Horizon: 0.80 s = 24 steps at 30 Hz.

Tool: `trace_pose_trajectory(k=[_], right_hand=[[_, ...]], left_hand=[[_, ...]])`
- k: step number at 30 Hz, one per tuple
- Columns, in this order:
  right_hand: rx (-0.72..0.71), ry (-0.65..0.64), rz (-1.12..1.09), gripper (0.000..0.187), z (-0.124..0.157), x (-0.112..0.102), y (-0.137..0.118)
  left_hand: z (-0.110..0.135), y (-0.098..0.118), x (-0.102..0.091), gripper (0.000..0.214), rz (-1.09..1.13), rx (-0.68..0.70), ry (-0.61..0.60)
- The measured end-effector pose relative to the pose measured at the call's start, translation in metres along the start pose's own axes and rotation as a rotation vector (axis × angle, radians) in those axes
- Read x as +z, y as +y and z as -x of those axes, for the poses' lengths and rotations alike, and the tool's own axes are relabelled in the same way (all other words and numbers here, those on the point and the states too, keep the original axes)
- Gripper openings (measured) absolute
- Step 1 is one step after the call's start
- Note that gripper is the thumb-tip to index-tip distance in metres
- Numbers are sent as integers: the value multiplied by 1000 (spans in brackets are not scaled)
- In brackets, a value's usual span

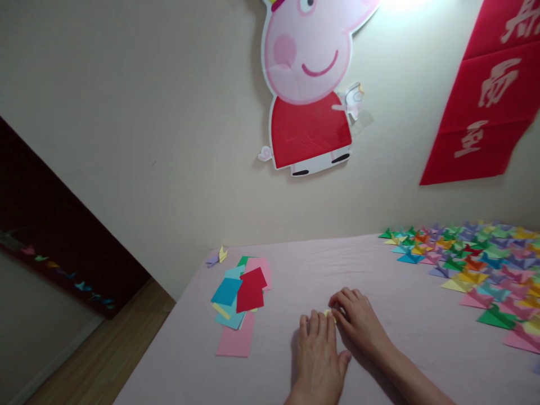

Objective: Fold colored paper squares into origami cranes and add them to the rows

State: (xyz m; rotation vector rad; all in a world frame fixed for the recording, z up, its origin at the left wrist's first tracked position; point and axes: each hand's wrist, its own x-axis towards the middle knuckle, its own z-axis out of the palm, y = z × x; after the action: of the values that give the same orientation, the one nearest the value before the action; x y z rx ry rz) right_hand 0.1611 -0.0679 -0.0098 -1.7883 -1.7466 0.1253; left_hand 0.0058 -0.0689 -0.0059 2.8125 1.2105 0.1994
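Note:
A small piece of yellow paper lies on the pink-covered table, mostly hidden beneath my fingers. My left hand presses down on it from the near side, fingers side by side with the thumb held apart. At its right edge, my right hand has curled fingers, with thumb and index finger touching the paper. How far it is folded is covered. Left of my hands lies a loose pile of coloured paper sheets, with a red sheet and a blue sheet on top and a pink sheet nearest me.
Many folded paper cranes stand in rows on the right side of the table. A yellow crane and a purple one sit at the back left corner. A cartoon pig cutout and red banner hang on the wall.

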Motion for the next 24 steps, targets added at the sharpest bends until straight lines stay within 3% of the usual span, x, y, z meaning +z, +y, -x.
trace_pose_trajectory(k=[12, 17, 24], right_hand=[[55, 169, 151, 19, 5, 3, 14], [67, 140, 353, 33, 9, 12, 8], [53, 103, 399, 40, 9, 11, 9]], left_hand=[[-5, -1, -11, 66, 60, 47, -22], [-6, 1, -12, 68, 49, 52, -27], [6, -3, 4, 68, 43, -22, 10]])
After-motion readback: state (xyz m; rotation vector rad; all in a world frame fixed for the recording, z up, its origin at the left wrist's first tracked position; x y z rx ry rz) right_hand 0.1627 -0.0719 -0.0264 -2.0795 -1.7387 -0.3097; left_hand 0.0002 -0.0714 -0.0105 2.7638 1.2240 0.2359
